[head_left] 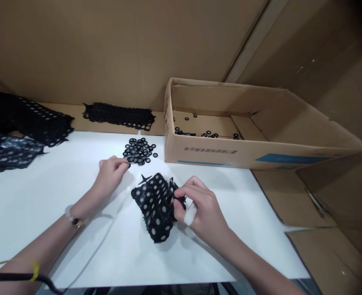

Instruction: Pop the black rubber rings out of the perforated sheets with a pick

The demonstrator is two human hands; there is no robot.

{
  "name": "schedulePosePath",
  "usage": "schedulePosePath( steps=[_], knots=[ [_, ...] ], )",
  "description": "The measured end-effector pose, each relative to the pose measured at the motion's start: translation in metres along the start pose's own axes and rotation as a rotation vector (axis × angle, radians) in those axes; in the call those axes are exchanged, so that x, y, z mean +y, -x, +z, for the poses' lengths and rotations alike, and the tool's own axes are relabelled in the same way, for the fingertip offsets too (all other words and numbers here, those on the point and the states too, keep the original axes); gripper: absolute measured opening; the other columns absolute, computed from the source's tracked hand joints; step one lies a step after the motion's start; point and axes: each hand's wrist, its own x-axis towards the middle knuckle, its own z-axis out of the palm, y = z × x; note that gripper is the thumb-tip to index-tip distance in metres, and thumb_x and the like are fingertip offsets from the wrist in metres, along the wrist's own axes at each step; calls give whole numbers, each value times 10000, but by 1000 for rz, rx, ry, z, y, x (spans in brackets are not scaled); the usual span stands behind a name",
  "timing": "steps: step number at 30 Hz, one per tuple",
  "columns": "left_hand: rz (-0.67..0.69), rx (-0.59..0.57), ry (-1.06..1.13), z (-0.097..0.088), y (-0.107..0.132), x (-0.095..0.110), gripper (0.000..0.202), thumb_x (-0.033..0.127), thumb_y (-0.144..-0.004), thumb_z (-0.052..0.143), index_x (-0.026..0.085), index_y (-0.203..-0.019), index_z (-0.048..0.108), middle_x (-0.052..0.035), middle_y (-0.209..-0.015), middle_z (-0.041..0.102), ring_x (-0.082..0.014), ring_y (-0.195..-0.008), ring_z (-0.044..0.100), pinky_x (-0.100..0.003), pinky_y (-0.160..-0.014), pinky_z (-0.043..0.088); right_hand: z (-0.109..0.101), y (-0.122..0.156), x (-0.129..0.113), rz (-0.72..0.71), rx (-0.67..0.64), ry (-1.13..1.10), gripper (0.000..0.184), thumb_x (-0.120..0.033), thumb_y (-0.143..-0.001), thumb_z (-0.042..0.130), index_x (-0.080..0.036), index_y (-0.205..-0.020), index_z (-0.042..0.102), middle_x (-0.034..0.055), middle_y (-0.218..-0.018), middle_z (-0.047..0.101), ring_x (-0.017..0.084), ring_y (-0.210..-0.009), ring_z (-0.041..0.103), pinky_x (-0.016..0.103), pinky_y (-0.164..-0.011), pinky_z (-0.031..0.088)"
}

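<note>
The right hand [201, 211] is firmly pinching the punched black rubber sheet [154, 205]; the left hand [111, 176] is closing beside loose black rings [139, 150], hold unclear.

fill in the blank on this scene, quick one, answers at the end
The right hand grips a black sheet of rings, with a ____ wrap on one finger.
The bracelet sits on the ____ wrist.
The left hand is beside the ____ of loose black rings.
More rings lie inside the ____ box.

Missing words: white; left; pile; cardboard
</note>
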Motion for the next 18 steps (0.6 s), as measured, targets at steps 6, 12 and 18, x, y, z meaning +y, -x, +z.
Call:
schedulePosePath(
  steps=[6, 12, 18],
  knots=[
    [55, 56, -444, -5, -11, -9, 268, 335, -825, 472, 188, -715, 668, -51, -710, 666, -259, -844, 495, -431, -818, 251, 6, 5, 2, -49, -35, -27, 110, -85, -732, 549, -187, -749, 585, 27, -654, 621, 188, -678, 473, 277, -542, 422],
    [359, -129, -33, -4, 14, 14, 437, 506, -892, 465, 214, -1206, 547, -108, -1241, 565, -271, -1154, 453, -455, -990, 307, -1, 0, 1, -104, -67, -93, 106, -102, -751, 541, -194, -775, 590, 30, -678, 620, 188, -695, 475, 295, -591, 442],
    [537, -575, 70, 8, 36, 32, 656, 572, -710, 693, 237, -1247, 519, -106, -1212, 553, -268, -1202, 408, -414, -1014, 347, -3, -2, 3, -163, -228, -141, 69, -141, -816, 563, -181, -818, 619, 39, -732, 652, 181, -719, 499, 302, -657, 456]
  ],
)
